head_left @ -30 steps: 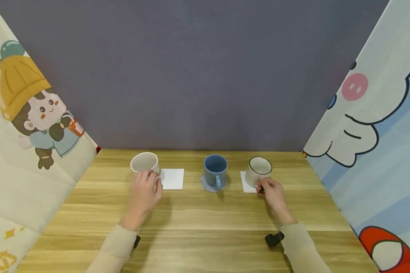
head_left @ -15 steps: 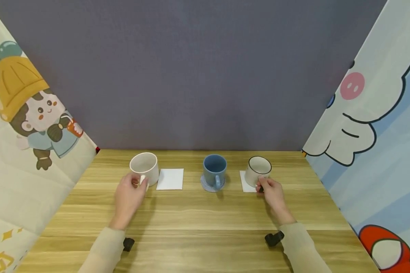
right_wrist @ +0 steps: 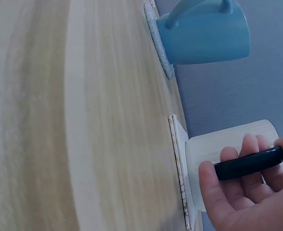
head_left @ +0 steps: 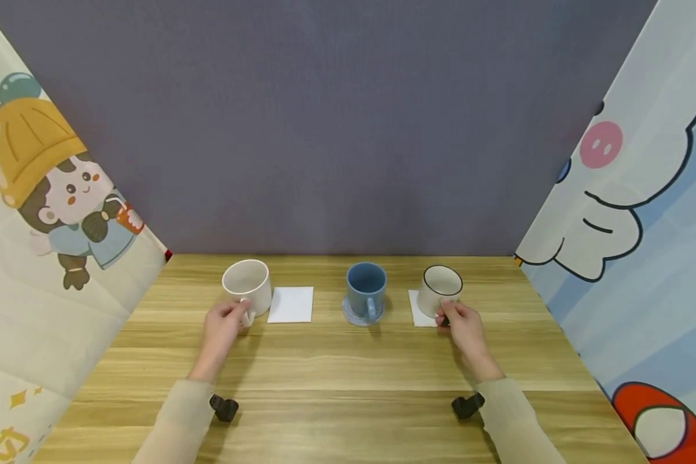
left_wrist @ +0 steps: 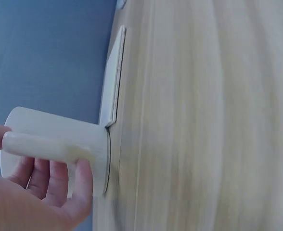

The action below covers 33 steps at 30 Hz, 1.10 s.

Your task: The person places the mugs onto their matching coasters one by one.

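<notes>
On the left of the table, a plain white mug (head_left: 249, 283) stands directly beside a square white coaster (head_left: 290, 305). My left hand (head_left: 223, 328) holds its handle (left_wrist: 43, 147), thumb at the handle's upper end and fingers behind it. To the right, a white mug with a black rim (head_left: 439, 290) stands on another square white coaster (right_wrist: 181, 159). Its black handle (right_wrist: 247, 163) is gripped by my right hand (head_left: 465, 332), fingers bent behind it. Between them a blue mug (head_left: 365, 290) sits upright on a round blue-grey coaster (head_left: 354, 318), untouched.
The wooden table (head_left: 336, 399) ends at a grey back panel (head_left: 348, 129). Printed cloth panels (head_left: 11, 270) flank it on the left and right. Small black devices (head_left: 225, 408) show at both wrists.
My left hand has moved from in front of the white mug down and left onto its handle. My right hand keeps its hold, and the mugs stay in place.
</notes>
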Tool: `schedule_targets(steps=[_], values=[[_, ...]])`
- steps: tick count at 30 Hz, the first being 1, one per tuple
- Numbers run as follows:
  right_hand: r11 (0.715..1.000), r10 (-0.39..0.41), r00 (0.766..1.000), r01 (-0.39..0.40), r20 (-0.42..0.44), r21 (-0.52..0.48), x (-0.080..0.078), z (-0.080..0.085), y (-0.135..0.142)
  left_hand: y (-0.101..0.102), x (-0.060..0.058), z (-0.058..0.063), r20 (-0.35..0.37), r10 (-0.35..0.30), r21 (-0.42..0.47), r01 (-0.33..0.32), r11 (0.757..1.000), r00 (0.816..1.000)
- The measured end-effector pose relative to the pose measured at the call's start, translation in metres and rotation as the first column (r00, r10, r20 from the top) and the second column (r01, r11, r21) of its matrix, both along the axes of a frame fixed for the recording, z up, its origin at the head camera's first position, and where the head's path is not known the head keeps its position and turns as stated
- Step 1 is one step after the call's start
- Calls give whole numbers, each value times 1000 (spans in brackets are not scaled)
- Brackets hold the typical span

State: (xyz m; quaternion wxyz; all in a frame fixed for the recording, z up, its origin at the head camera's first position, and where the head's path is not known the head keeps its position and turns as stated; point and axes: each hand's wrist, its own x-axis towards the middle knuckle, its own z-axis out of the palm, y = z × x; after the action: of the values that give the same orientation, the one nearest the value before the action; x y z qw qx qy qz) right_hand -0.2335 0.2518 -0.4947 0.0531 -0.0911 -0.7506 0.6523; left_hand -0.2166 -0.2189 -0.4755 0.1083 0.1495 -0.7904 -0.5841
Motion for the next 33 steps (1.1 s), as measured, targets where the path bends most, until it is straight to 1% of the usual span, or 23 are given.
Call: schedule_targets(steps=[2,5,7,9,10,12,13,14,16,17,20,21,22,24,26,28,29,33], values=[[1000,-8,1000,8,-7,-7,1,-1,0,1,-2,0,9,-22,87,21,996,1000],[1000,-22,999,22,-23,1,2,-3,-2,3,-5,-1,19,-38,170,34,985,999],[999,-34,999,34,-33,17,4,-5,-2,4,-6,-2,22,-34,186,29,982,999],[997,-45,998,48,-47,63,6,-5,-3,5,-7,-3,22,-30,184,25,983,999],[994,-47,997,53,-55,100,7,-4,-3,5,-7,-4,20,-28,182,24,983,999],[977,-57,995,73,-82,199,9,-3,-2,6,-7,-4,16,-29,173,25,985,999],[962,-60,993,85,-100,261,11,-1,-2,6,-7,-5,14,-30,171,27,985,999],[938,-63,991,100,-121,331,12,1,-2,6,-7,-5,12,-30,171,28,985,999],[880,-64,983,137,-173,456,16,7,-2,6,-8,-5,12,-32,176,29,984,999],[851,-63,978,157,-198,502,19,10,-3,6,-8,-5,12,-34,181,31,983,999],[779,-46,965,196,-257,595,27,22,-6,5,-7,-3,14,-51,202,47,978,999],[765,-35,961,202,-273,612,30,26,-8,5,-7,-1,24,-60,209,54,976,998],[754,-27,960,203,-279,625,33,30,-10,6,-5,5,30,-71,218,63,974,997],[735,-11,952,214,-305,643,35,35,-14,5,-4,5,35,-84,222,74,972,996],[726,4,944,224,-330,650,36,41,-17,4,-5,4,44,-90,229,78,970,995],[730,19,934,231,-357,643,35,47,-21,2,-6,2,42,-92,228,80,970,995],[733,28,927,236,-374,638,34,50,-23,0,-8,-3,39,-90,225,79,971,995],[756,64,898,241,-435,609,33,64,-35,-1,-8,-3,42,-100,227,88,970,994]])
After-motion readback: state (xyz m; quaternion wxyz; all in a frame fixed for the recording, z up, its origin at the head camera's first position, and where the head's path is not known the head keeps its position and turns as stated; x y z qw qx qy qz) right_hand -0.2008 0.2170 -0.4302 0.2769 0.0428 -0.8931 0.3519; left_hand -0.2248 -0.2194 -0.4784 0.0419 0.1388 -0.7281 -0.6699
